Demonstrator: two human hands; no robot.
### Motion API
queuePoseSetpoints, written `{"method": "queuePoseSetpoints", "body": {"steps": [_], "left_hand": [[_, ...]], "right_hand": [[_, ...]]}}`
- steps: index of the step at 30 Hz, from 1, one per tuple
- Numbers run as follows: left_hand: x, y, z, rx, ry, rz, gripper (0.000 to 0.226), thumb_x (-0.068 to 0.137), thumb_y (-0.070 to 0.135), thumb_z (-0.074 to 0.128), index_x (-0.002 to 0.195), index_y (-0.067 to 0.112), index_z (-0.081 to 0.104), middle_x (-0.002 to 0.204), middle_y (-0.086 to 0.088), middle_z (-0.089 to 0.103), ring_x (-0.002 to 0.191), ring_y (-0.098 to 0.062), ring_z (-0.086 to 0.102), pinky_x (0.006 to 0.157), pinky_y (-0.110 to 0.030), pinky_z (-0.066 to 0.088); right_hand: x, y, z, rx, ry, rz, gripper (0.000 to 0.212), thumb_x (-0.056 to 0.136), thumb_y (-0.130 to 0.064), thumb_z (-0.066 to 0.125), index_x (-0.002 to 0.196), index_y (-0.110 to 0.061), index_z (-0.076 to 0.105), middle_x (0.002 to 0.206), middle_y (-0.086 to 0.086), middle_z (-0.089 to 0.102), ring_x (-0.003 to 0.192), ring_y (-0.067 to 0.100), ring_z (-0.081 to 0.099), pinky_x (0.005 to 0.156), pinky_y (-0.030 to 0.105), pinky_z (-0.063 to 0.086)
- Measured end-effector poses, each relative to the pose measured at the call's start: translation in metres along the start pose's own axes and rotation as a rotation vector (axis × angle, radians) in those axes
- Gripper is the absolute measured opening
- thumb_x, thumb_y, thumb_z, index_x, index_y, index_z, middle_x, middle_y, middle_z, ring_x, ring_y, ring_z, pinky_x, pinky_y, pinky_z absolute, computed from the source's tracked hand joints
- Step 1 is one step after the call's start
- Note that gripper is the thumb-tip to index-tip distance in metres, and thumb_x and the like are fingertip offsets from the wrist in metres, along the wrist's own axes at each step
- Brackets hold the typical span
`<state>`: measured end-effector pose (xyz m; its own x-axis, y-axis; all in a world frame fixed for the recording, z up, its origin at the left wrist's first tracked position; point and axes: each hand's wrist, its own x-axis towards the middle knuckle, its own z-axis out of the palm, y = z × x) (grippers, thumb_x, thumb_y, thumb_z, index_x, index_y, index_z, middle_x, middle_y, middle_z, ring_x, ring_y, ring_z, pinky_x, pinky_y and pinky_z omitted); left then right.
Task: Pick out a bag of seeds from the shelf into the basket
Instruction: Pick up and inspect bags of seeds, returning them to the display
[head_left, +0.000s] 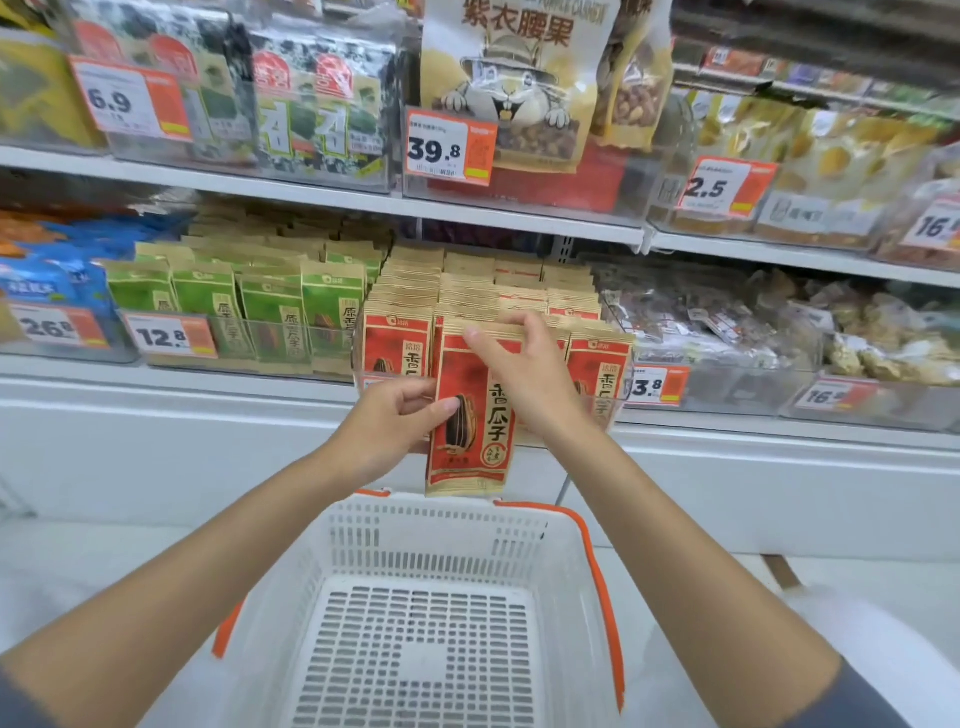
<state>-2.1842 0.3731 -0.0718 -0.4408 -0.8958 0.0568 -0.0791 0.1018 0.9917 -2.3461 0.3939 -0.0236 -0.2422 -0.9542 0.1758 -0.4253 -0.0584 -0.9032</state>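
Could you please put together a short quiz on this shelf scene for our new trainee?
1. True or false: the red seed bag already lies inside the basket.
2. Which hands hold the bag? A. left only B. right only C. both
3. Fill in: on the shelf, the bags just left of the red stack are ___.
Key: 1 false, it hangs above the basket's far rim. 2 C: left hand on its side edge, right hand at its top. 3 green, see the green bags.

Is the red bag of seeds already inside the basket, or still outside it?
Outside. The left hand and right hand hold the red bag upright above the basket's far rim.
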Motion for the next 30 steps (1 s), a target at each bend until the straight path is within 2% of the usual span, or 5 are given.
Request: {"method": "queuePoseSetpoints", "body": {"steps": [3, 13, 20, 26, 30], "left_hand": [[-0.005, -0.005, 0.0, 0.067, -0.035, 0.005, 0.017, 0.098, 0.012, 0.058, 0.105, 0.018, 0.071, 0.1, -0.005, 0.078, 0.096, -0.02, 0.074, 0.083, -0.037, 0.06], [-0.013, -0.005, -0.005, 0.021, -0.065, -0.101, 0.019, 0.1, 0.017, 0.055, 0.111, 0.017, 0.071, 0.098, -0.002, 0.078, 0.089, -0.016, 0.075, 0.071, -0.022, 0.059], [-0.014, -0.005, -0.008, -0.082, 0.044, -0.133, 0.021, 0.1, 0.021, 0.055, 0.108, 0.01, 0.072, 0.094, -0.008, 0.078, 0.081, -0.017, 0.075, 0.065, -0.022, 0.057], [-0.015, -0.005, -0.008, -0.226, 0.231, -0.134, 0.023, 0.1, 0.025, 0.055, 0.108, 0.011, 0.071, 0.096, -0.006, 0.078, 0.081, -0.018, 0.075, 0.064, -0.022, 0.058], [-0.017, -0.006, -0.008, -0.173, 0.235, -0.14, 0.024, 0.1, 0.026, 0.055, 0.108, 0.01, 0.071, 0.093, -0.006, 0.078, 0.077, -0.017, 0.075, 0.062, -0.022, 0.057]], "right_hand": [[-0.009, 0.005, 0.002, -0.153, 0.031, 0.045, 0.061, 0.083, -0.064, 0.064, 0.123, -0.021, 0.045, 0.114, -0.012, 0.049, 0.105, 0.011, 0.049, 0.078, 0.031, 0.037], [-0.009, 0.022, -0.012, 0.125, -0.023, 0.036, 0.01, 0.104, -0.024, 0.048, 0.111, -0.021, 0.054, 0.093, -0.002, 0.073, 0.074, 0.004, 0.071, 0.064, 0.026, 0.058], [-0.011, 0.032, -0.009, 0.15, -0.146, 0.087, 0.03, 0.102, -0.031, 0.052, 0.13, -0.021, 0.054, 0.105, -0.002, 0.073, 0.095, 0.012, 0.071, 0.095, 0.046, 0.054], [-0.031, 0.037, 0.004, -0.077, -0.49, 0.061, 0.035, 0.083, -0.027, 0.08, 0.107, -0.035, 0.057, 0.086, -0.018, 0.068, 0.073, -0.009, 0.064, 0.064, 0.015, 0.051], [-0.034, 0.04, 0.01, -0.187, -0.473, 0.094, 0.064, 0.076, -0.031, 0.085, 0.124, -0.026, 0.043, 0.101, -0.013, 0.063, 0.08, 0.002, 0.065, 0.062, 0.023, 0.055]]}}
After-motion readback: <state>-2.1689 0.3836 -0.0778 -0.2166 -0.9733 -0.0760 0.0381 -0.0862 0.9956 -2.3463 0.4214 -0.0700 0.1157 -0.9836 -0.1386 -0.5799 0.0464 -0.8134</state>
